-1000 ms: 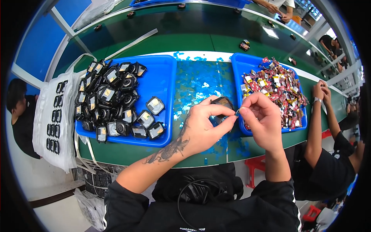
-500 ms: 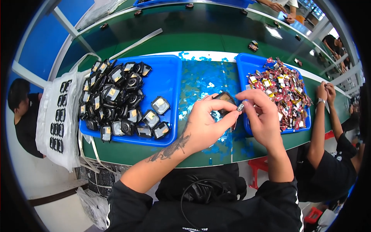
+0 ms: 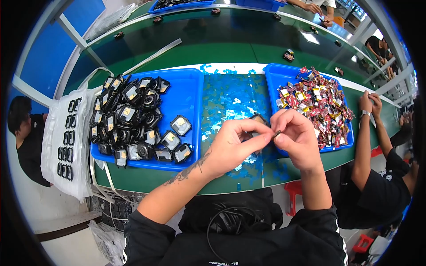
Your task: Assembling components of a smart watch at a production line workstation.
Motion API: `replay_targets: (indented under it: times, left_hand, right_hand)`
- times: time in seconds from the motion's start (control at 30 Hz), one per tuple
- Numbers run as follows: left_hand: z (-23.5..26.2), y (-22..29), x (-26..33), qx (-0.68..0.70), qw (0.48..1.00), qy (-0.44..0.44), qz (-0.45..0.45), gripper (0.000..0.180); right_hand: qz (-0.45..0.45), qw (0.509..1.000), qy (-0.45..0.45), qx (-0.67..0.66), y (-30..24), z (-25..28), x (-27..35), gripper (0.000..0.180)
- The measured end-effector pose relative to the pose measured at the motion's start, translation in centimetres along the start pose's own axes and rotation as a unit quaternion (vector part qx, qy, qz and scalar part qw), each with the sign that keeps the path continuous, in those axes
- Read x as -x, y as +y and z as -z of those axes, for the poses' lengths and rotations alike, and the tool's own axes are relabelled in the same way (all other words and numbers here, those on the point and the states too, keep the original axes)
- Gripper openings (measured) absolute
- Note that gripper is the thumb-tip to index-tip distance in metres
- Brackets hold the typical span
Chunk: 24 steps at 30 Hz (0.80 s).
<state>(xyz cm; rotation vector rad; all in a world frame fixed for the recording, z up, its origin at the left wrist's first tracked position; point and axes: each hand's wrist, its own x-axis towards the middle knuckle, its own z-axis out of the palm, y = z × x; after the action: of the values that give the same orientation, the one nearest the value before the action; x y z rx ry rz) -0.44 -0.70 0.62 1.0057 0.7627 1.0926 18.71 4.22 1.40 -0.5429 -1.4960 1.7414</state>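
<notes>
In front of me, over the work surface, my left hand [image 3: 237, 144] is closed around a black square casing [image 3: 258, 118]. Only the casing's top edge shows behind the fingers. My right hand [image 3: 298, 137] pinches a small dark part [image 3: 277, 133] between thumb and fingertips. The left thumb and forefinger meet the right fingertips at this part, and its exact kind is too small to tell. On the left, a blue tray [image 3: 188, 95] holds a heap of black casings [image 3: 128, 111]. A second blue tray [image 3: 274, 80] on the right carries many small red boards [image 3: 326, 106].
Blue film scraps [image 3: 235, 97] litter the green table [image 3: 213, 188] between the trays. A green conveyor belt [image 3: 199, 33] beyond carries scattered small parts. White packing sheets [image 3: 80, 155] with black pieces stand at left, near a seated person. Co-workers' arms [image 3: 366, 133] are at right.
The small part has turned between my fingertips, showing a dark narrow side instead of a pale face. The casing has sunk further behind my left hand. My view has shifted slightly.
</notes>
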Motion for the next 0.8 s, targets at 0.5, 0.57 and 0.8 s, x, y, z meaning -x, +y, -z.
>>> replay_targets:
  times: [0.5,0.57,0.8]
  left_hand:
    - [-0.6,-0.9,-0.3,-0.088,0.982,0.127,-0.107,0.028]
    - [-0.7,-0.8,-0.3,-0.061,0.986,0.126,-0.086,0.028]
    - [-0.4,-0.5,-0.4,0.006,0.991,0.117,-0.071,0.033]
  right_hand:
    - [0.029,0.964,0.163,0.208,0.0,-2.6,0.4,0.015]
    - [0.094,0.906,0.186,0.368,0.4,-2.6,0.2,0.014]
    - [0.065,0.931,0.168,0.317,-0.1,-2.8,0.4,0.014]
